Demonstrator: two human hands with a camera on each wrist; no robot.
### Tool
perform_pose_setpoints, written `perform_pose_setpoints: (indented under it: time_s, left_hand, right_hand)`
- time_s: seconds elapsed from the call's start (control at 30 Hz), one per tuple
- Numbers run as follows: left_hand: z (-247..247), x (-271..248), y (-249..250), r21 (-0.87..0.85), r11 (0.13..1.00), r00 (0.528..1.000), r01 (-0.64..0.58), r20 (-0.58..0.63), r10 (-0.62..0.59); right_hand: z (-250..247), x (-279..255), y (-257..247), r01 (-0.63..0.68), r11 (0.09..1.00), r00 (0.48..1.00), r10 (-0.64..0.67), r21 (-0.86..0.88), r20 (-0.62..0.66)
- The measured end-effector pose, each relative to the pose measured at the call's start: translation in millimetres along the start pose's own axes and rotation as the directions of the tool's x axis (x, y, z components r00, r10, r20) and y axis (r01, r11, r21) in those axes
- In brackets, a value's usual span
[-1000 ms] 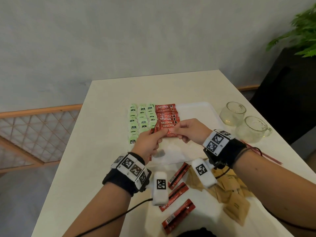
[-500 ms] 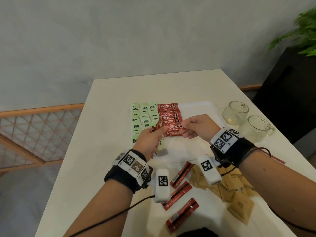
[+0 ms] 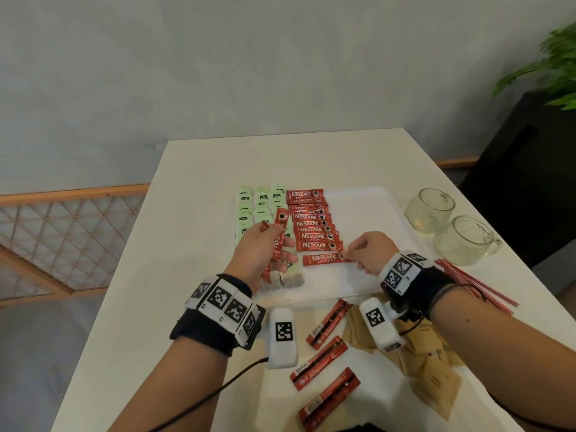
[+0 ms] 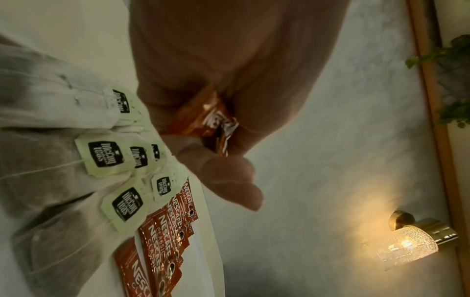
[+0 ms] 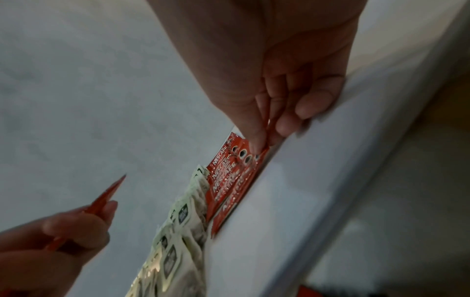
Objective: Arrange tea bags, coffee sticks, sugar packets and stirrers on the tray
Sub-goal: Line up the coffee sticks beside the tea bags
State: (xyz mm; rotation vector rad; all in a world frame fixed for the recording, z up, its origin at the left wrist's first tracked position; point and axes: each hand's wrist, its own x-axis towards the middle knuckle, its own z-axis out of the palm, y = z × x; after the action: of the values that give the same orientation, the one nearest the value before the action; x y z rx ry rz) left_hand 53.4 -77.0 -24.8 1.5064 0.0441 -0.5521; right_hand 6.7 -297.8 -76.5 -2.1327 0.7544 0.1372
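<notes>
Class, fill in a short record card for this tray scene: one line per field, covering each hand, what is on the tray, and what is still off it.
left hand: grips spare coffee sticks above the tea bags
right hand: pinches the end of the nearest coffee stick, flat on the tray
on tray: tea bags, row of coffee sticks
off tray: loose coffee sticks, brown sugar packets, red stirrers

Tea bags (image 3: 261,210): nearest rows hidden behind left hand (image 3: 260,251). Sugar packets (image 3: 433,363), near the tray (image 3: 367,194): partly covered by right wrist. Plant (image 3: 548,63): cut by frame edge. Print on the loose coffee sticks (image 3: 319,363): too small to read.
</notes>
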Motion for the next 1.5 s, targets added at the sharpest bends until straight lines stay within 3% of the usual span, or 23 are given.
perform_pose_setpoints:
  time_s: [0.47, 0.67, 0.77, 0.9, 1.07, 1.17, 1.3, 1.5]
  left_hand:
    - [-14.2, 2.0, -4.7, 0.082, 0.996, 1.0, -0.026, -0.002, 0.026]
    - [-13.2, -5.4, -6.0, 0.184, 0.982, 0.986, -0.031, 0.165, 0.001]
    - [-8.8, -7.3, -8.5, 0.215, 0.976, 0.979, -0.023, 0.204, -0.022]
    - [4.8, -9.9, -10.6, 0.234, 0.972, 0.972, 0.006, 0.226, -0.061]
    - [12.5, -12.0, -4.8, 0.279, 0.96, 0.961, -0.007, 0.266, -0.071]
    - [6.1, -13.5, -3.6, 0.307, 0.951, 0.97, -0.043, 0.242, -0.035]
    - [-4.1, -13.2, -4.9, 0.203, 0.979, 0.984, -0.022, 0.178, -0.015]
    - [-3.5, -18.7, -6.6, 0.083, 0.997, 0.988, 0.0, 0.153, -0.012]
  right_hand:
    - [5.6, 13.4, -17.4, -0.009, 0.998, 1.0, 0.007, -0.067, -0.026]
    - [-2.6, 11.5, -11.0, 0.008, 1.0, 0.999, -0.009, -0.024, -0.042]
    - [-9.8, 3.3, -10.9, 0.11, 0.989, 0.993, -0.105, 0.097, -0.061]
    - [-13.2, -25.8, -23.7, 0.212, 0.92, 0.969, -0.243, 0.331, 0.053]
    - [-11.1, -40.7, -25.0, 0.282, 0.884, 0.935, -0.34, 0.372, 0.1]
    - [-14.9, -41.9, -22.4, 0.3, 0.866, 0.941, -0.337, 0.4, 0.023]
    - [-20.7, -41.5, -17.2, 0.305, 0.862, 0.949, -0.312, 0.406, -0.051]
    - [-14.4, -51.4, -18.5, 0.226, 0.792, 0.95, -0.308, 0.567, 0.051]
